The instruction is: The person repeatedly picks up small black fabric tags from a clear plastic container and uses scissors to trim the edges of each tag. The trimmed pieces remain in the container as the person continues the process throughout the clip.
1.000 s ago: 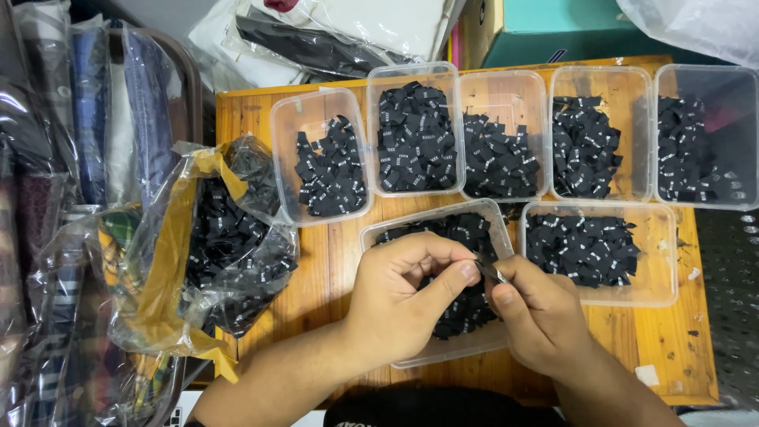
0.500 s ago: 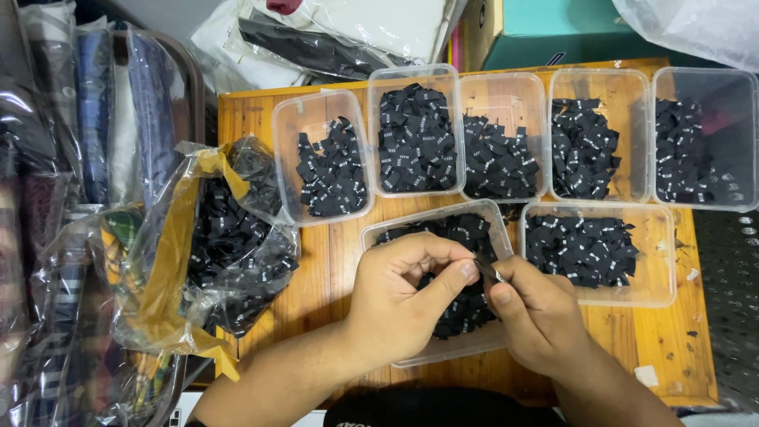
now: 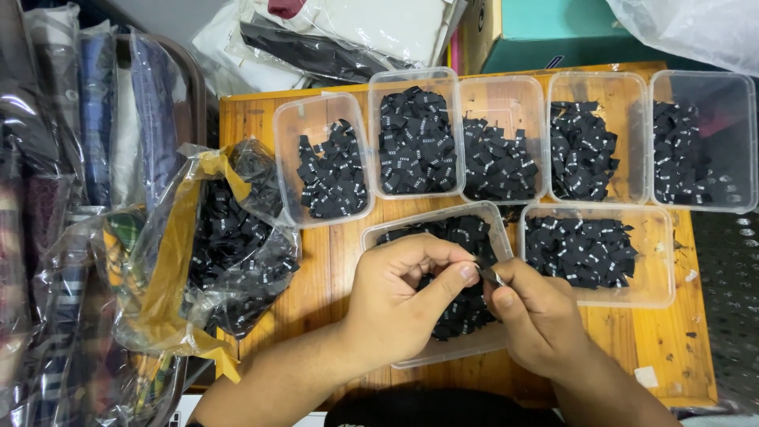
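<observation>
Black label (image 3: 490, 274), seemingly pinched between both hands

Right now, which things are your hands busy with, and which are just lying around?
Busy with:
left hand and right hand pinching one small black label
the clear tub of labels under them
six more tubs of black labels
the plastic bag of labels

Lying around:
wrapped folded clothes
teal box
wooden table
</observation>
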